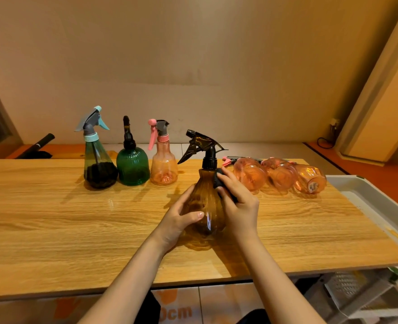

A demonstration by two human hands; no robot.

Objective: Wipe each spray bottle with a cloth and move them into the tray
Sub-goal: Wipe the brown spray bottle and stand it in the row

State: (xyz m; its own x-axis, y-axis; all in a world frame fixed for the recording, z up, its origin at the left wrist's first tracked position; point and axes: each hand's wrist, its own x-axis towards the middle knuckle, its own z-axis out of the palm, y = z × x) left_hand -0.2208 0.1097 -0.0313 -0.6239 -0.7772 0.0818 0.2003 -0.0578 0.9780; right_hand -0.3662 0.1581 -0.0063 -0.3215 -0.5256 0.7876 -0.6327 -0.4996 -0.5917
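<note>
Centre of the wooden table point(53, 220), the amber spray bottle point(205, 206) stands upright with its black trigger head pointing toward ten o'clock, and both hands are on it. The left hand point(177, 220) cups the round belly from the nine o'clock side, fingers curled round the far wall, thumb laid across the front, a firm hold. The right hand point(237, 202) comes in from three o'clock, fingers bent and pinching a dark cloth point(219, 178) against the bottle's shoulder just below the black collar; only a bunched bit of the cloth shows between fingertips and plastic. Out at ten o'clock three bottles stand in a row: a teal-topped cone bottle point(97, 164), a green ribbed bottle point(132, 167) touching it, and a pink-triggered peach bottle point(164, 167) just beside. At two o'clock three pink bottles point(280, 176) lie on their sides, packed against each other, bases toward the camera. The white tray point(368, 195) sits at three o'clock off the table's right edge, and no bottle shows in the part of it that is in view.
</note>
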